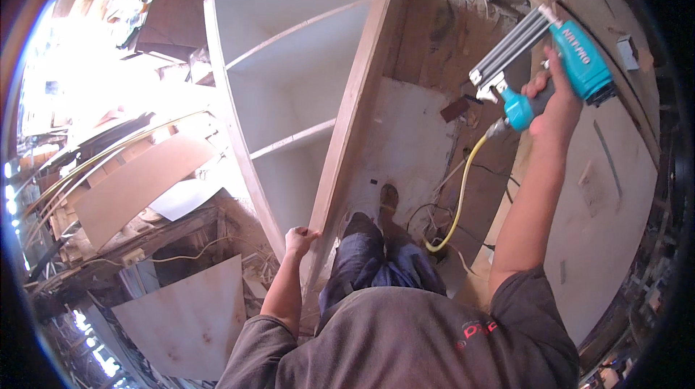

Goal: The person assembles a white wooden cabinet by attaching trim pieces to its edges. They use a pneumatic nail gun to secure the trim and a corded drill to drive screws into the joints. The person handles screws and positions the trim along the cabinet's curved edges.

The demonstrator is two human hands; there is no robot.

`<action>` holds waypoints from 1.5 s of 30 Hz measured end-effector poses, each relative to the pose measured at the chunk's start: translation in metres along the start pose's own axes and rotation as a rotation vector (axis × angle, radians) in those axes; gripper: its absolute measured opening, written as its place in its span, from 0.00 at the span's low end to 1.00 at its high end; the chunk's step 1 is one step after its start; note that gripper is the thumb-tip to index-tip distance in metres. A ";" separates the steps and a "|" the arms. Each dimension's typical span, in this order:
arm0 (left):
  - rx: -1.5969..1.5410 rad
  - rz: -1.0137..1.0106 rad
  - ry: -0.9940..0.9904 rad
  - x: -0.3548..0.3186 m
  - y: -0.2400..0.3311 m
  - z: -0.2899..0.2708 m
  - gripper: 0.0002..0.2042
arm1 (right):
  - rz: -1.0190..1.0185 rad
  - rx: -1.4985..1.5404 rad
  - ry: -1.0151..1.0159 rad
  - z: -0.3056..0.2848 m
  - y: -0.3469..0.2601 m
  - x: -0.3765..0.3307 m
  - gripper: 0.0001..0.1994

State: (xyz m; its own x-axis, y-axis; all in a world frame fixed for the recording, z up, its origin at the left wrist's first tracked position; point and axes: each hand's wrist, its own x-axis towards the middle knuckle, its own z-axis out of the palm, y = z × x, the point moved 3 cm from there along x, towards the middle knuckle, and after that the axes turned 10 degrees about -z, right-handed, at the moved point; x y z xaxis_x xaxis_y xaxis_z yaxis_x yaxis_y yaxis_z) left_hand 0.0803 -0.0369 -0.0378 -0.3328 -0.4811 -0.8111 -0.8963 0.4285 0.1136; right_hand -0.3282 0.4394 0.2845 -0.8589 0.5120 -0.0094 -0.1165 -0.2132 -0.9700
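Observation:
My right hand (556, 103) is raised on the right, wrapped round the dark handle of a teal brad nailer (585, 63). The nailer's slanted metal magazine points up and to the right, and a yellow air hose (465, 180) hangs from the handle's end. On the left, my left hand (300, 240) has its fingers curled on the near edge of a wooden cabinet (339, 165). White inner panels and two cross shelves (293, 140) show inside this long open cabinet. Part of my left fingers is hidden behind the hand.
To the right stands a workbench with a large pale board (608, 193) on it. Curved brown sheets (141, 186) and scrap wood are piled at the left, near a leaning panel (192, 316). The hose and thin cables lie on the floor by my feet.

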 end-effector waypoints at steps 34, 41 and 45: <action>-0.029 0.596 0.366 0.110 0.654 -0.090 0.40 | 0.291 -0.787 -0.490 0.083 0.185 0.151 0.17; 0.011 0.423 0.413 0.119 0.689 -0.070 0.25 | 0.405 -0.780 -0.544 0.098 0.214 0.205 0.14; 0.111 0.443 0.427 0.119 0.689 -0.064 0.23 | 0.446 -0.674 -0.532 0.102 0.225 0.223 0.12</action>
State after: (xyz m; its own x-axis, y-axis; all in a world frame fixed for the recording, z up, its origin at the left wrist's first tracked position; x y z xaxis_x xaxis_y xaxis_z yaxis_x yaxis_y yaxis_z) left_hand -0.5959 0.1517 -0.0194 -0.7742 -0.4927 -0.3973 -0.6182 0.7234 0.3076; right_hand -0.5972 0.4209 0.0892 -0.8875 0.0206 -0.4604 0.4434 0.3100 -0.8410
